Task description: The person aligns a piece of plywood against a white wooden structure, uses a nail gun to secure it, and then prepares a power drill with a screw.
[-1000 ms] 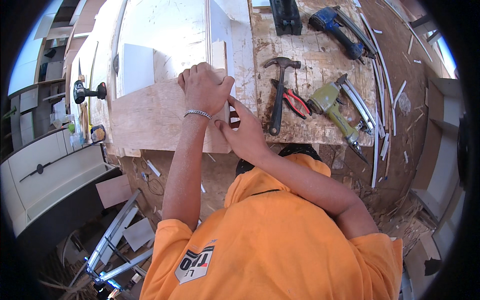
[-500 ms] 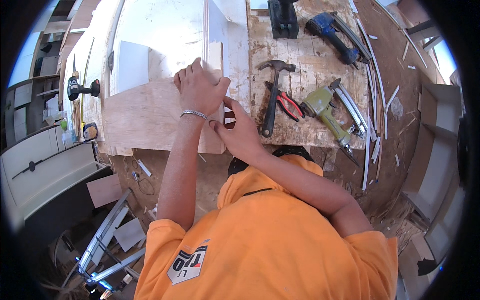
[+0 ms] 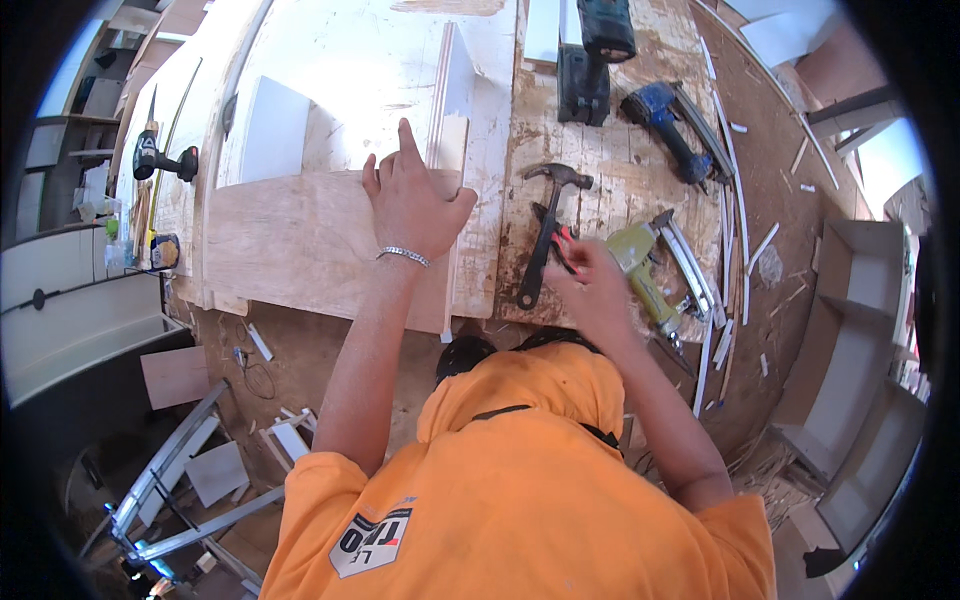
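Note:
My left hand (image 3: pixel 415 210) lies on the upper edge of a light plywood panel (image 3: pixel 285 235), fingers stretched out and the index pointing away from me. Just right of it, a narrow wooden strip (image 3: pixel 452 145) meets the panel, beside an upright white board (image 3: pixel 458 75). My right hand (image 3: pixel 595 290) is over the red-handled pliers (image 3: pixel 562 246), its fingers blurred and partly hidden, so a grip cannot be made out. Left of that hand lies a claw hammer (image 3: pixel 543 245); to its right is a green nail gun (image 3: pixel 645 275).
Farther back on the worktable (image 3: pixel 640 50) are a blue nail gun (image 3: pixel 665 130) and a dark cordless tool (image 3: pixel 590 80). A cordless drill (image 3: pixel 160 160) lies at the far left. Offcut strips (image 3: pixel 735 200) line the right edge; shelving (image 3: pixel 845 330) stands beyond.
My right hand has left the panel's right end and moved right, over the pliers. My left hand stays on the panel, its index finger now stretched out. The view has shifted slightly.

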### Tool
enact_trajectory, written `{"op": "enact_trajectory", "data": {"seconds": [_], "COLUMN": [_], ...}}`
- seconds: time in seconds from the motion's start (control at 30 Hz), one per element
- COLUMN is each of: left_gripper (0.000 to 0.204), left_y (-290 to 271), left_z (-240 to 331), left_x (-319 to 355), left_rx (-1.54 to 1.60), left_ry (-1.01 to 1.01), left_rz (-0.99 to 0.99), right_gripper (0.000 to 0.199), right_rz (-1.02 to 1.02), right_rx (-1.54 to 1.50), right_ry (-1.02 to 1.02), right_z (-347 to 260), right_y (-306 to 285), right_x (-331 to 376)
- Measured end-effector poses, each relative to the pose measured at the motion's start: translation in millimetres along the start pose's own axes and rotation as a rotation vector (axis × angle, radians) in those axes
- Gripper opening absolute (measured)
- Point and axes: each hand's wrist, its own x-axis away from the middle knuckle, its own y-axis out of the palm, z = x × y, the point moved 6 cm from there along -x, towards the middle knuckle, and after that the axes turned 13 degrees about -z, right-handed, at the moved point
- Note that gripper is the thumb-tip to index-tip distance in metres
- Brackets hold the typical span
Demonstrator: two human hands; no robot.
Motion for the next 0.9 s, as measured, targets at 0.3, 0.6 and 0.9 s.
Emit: {"op": "enact_trajectory", "data": {"seconds": [0.3,0.6,0.9], "left_gripper": [0.114,0.113,0.113], "left_y": [-4.4,-5.7,-3.1], "left_z": [-0.1,-4.1,-8.6], "left_x": [1.0,1.6,1.6], "left_rx": [0.054,0.119,0.065], "left_ry": [0.007,0.028,0.002], "left_rz": [-0.015,0.01,0.04], "right_gripper": [0.068,0.053,0.037], "right_rz": [0.243,0.21,-0.191], "right_rx": [0.609,0.439,0.379], "right_ry": [0.178,0.444,-0.088], "right_z": [103.0,8.5,-195.9], "right_y": [-68.1,-94.6,-68.7], "right_x": [21.0,36.2,-33.9]}}
